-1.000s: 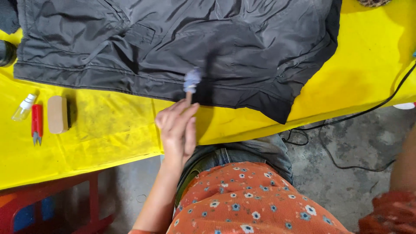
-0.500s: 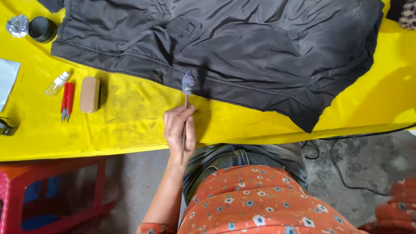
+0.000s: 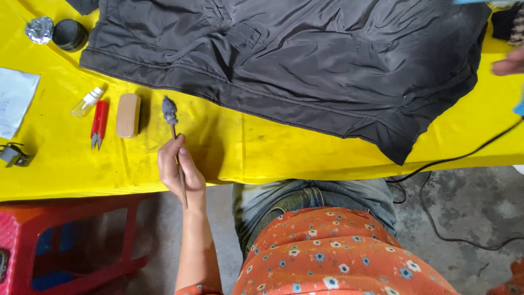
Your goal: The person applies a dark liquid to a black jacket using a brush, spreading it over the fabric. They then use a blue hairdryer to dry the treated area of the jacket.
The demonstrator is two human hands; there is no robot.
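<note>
My left hand (image 3: 180,169) grips a thin stick-handled brush (image 3: 170,111) with a grey, fluffy tip. The tip rests on the yellow table cover (image 3: 284,147), just right of a tan block (image 3: 128,115). A dark grey jacket (image 3: 305,65) lies spread flat across the far side of the table, above the brush. Part of my right hand (image 3: 507,63) shows at the right edge, beside the jacket's end; its fingers are cut off by the frame, with something blue (image 3: 519,107) just below it.
Left of the block lie red snips (image 3: 99,124) and a small clear bottle (image 3: 87,102). A dark round lid (image 3: 69,34), crumpled foil (image 3: 39,28), white paper (image 3: 15,101) and a grey clip (image 3: 13,155) sit far left. A black cable (image 3: 453,159) hangs off the table. A red stool (image 3: 65,240) stands below.
My left hand carried the brush leftward, away from the jacket's hem, and set its tip beside the tan block. The view shifted, showing more of the table's left end.
</note>
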